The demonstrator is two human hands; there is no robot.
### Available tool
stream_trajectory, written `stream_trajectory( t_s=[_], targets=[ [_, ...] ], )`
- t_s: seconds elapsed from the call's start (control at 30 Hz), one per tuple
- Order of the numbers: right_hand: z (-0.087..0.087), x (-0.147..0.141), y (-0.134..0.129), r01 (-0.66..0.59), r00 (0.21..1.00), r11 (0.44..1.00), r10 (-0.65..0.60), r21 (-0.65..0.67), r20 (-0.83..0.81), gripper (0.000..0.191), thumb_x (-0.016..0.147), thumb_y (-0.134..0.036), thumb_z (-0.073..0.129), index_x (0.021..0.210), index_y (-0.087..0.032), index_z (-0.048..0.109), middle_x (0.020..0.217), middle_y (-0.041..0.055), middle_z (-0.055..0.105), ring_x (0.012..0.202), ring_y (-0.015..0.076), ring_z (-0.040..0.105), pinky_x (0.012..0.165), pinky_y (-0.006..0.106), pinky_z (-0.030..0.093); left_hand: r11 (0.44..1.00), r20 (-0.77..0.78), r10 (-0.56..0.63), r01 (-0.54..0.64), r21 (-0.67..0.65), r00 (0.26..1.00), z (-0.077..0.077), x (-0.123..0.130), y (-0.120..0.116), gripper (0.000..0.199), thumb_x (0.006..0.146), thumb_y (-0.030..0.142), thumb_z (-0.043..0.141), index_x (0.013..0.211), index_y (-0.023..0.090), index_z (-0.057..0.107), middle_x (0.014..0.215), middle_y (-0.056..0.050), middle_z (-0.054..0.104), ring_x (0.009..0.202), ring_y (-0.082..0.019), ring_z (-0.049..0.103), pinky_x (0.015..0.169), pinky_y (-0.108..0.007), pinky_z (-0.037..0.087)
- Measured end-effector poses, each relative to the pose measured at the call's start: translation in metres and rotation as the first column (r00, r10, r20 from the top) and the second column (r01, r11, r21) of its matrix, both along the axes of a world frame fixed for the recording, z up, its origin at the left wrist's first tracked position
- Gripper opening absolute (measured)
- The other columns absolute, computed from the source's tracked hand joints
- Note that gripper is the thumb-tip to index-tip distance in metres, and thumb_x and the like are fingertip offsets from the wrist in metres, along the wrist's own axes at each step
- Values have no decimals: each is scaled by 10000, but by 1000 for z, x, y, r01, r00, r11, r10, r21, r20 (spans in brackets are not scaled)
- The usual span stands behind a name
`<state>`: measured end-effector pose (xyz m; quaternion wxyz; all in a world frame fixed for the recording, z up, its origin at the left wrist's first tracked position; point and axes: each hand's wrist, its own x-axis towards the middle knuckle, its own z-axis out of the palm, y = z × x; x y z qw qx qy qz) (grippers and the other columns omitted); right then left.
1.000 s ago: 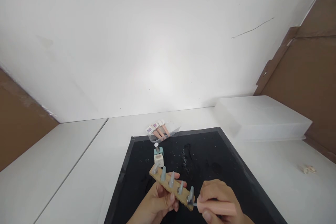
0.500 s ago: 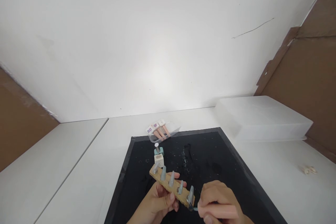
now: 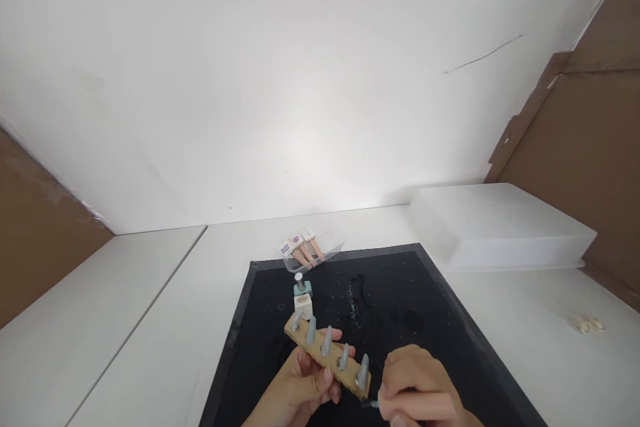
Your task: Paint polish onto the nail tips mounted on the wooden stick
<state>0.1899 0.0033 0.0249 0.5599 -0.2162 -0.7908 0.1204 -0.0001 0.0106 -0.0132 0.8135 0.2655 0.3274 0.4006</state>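
The brush (image 3: 417, 406) gripped in the right hand (image 3: 417, 373) has dipped, perhaps off the strip (image 3: 334, 360). Left hand (image 3: 303, 381) holds that strip — inside the mat's (image 3: 385, 293) left edge.

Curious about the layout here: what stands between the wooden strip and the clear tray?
From wooden strip to clear tray, the head view shows a white cube, then a green block just beyond it.

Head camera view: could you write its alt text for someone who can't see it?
A person's left hand holds a tan, wood-like strip bearing five grey, tapered nail-shaped tips, while the right hand holds a pink-handled brush, its dark end near the strip's lower end. Below lies a black rectangular mat on a white table.
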Motion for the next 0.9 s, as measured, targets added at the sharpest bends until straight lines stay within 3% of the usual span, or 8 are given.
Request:
stream_trajectory(
  t_s=[0.33, 0.5, 0.7, 0.9],
  targets=[
    [-3, -1, 1, 15, 999, 999, -16, -39, -41, 272, 934, -285, 398, 760, -184, 582, 538, 28, 612, 430, 129, 576, 441, 223, 464, 1000, -3, 15, -15, -1, 1000, 0, 0, -1, 373, 583, 211, 792, 939, 252, 688, 896, -15, 718, 583, -72, 571, 602, -239, 399],
    [-4, -2, 1, 4, 1000, 1000, -4, -6, -26, 342, 937, -256, 396, 639, -191, 551, 513, 22, 606, 434, 116, 580, 453, 207, 457, 1000, -4, 12, -12, 5, 1000, 2, 1, -1, 355, 586, 223, 790, 925, 265, 694, 883, -5, 725, 565, -69, 576, 593, -235, 398],
    [-4, -1, 0, -8, 997, 1000, 7, -5, -78, 323, 937, -256, 398, 656, -190, 543, 519, 17, 591, 428, 108, 558, 440, 201, 448, 1000, -4, 10, -10, -2, 1000, 2, 0, -1, 356, 580, 224, 794, 919, 270, 697, 874, 2, 723, 556, -59, 568, 597, -232, 400],
    [-5, 0, 1, 17, 1000, 1000, -17, -24, -1, 355, 941, -253, 392, 647, -179, 577, 549, 32, 610, 455, 118, 558, 454, 222, 437, 1000, 2, 10, -10, 7, 1000, 2, 1, -2, 350, 592, 214, 787, 926, 264, 693, 881, -10, 719, 576, -69, 573, 595, -233, 396]
  ],
)
